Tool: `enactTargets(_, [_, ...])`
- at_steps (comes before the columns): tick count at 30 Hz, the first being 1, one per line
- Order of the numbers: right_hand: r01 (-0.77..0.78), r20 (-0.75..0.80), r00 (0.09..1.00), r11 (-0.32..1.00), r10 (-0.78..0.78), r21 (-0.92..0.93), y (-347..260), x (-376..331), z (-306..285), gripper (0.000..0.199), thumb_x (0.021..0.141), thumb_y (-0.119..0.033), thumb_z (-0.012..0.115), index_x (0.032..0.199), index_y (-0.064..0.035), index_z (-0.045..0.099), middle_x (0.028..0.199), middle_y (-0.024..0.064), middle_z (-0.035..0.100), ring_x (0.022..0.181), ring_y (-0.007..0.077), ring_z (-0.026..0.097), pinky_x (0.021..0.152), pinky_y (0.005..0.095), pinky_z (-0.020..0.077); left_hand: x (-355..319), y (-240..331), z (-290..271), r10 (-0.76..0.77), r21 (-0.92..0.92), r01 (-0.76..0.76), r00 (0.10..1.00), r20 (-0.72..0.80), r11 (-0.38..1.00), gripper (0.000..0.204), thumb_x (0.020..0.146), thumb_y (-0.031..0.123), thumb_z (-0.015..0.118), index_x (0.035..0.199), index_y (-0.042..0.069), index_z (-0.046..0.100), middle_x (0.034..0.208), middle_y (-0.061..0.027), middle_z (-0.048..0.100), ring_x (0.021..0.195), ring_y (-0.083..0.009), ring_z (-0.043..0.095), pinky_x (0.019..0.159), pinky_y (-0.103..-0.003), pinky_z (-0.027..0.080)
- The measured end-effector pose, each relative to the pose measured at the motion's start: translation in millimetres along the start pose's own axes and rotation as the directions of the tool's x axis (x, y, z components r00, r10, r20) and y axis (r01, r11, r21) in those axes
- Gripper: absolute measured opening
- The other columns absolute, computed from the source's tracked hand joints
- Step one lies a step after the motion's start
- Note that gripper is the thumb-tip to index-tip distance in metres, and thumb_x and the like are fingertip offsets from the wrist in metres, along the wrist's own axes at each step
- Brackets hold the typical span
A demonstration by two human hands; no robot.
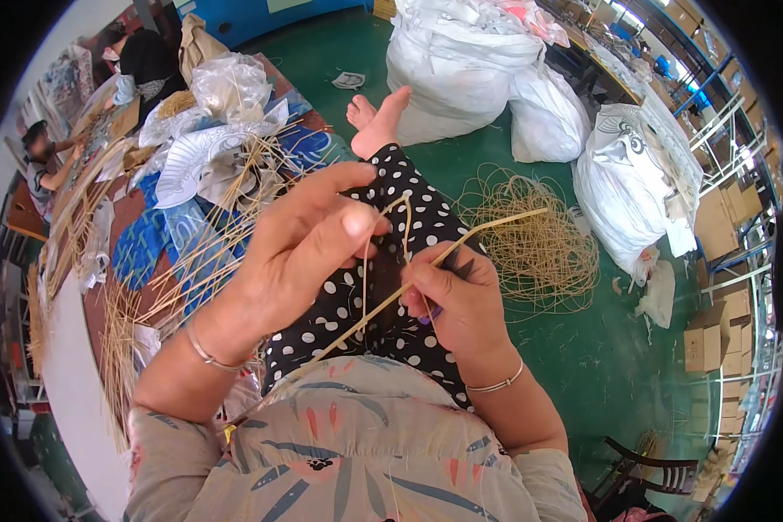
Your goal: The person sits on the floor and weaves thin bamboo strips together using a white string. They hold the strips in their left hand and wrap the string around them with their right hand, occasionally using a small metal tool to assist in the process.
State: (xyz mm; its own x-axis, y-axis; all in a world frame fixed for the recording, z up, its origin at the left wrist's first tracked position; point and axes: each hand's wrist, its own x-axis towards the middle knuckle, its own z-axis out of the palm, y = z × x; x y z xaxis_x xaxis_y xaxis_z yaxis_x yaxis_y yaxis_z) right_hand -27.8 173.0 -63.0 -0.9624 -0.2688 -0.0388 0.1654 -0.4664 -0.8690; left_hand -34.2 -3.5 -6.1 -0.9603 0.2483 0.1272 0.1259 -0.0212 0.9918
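Above my lap, my right hand (461,300) grips a pale cane strip (506,218) that runs slantwise from the upper right down toward my waist. A dark pointed tool (464,268) with a bit of purple also shows in that hand; its kind is mostly hidden. A thin bent strand (407,228) rises from the right fingers and folds over toward my left hand (300,248). The left thumb and forefinger are pinched near its end, the other fingers curled. Beneath both hands lie my legs in black trousers with white dots (422,196).
A loose coil of thin cane (535,248) lies on the green floor at right. Large white sacks (461,74) stand ahead and right. On the left, a table holds long cane strips (122,348) and plastic bags (230,87). Two people sit beyond it. Shelves with cardboard boxes (705,348) line the right.
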Motion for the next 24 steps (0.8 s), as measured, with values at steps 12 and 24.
enactTargets(12, [0.045, -0.215, 0.975, 0.998, -0.051, -0.033, -4, 38, 5, 0.011, 0.077, -0.010, 0.059, 0.082, 0.0002, 0.057, 0.062, 0.0073, 0.057, 0.048, 0.0099, 0.050, 0.047, 0.0202, 0.0439, -67, -33, -44, 0.141, 0.806, -0.194, 0.980, 0.138, 0.559, 0.013, 0.071, 0.008, 0.059, 0.076, 0.004, 0.049, 0.060, -0.0132, 0.049, 0.055, -0.0312, 0.051, 0.049, -0.039, 0.039])
enactTargets(24, [-0.085, -0.156, 0.987, 0.951, 0.040, -0.297, 55, 58, -47, 0.014, 0.083, -0.020, 0.051, 0.083, -0.0059, 0.053, 0.065, 0.0064, 0.058, 0.047, 0.0111, 0.051, 0.036, 0.0181, 0.0310, -136, -121, -168, 0.235, 0.649, 0.437, 0.687, -0.688, 0.623, 0.014, 0.079, 0.013, 0.053, 0.086, 0.001, 0.056, 0.075, -0.0167, 0.058, 0.067, -0.0272, 0.058, 0.059, -0.033, 0.044])
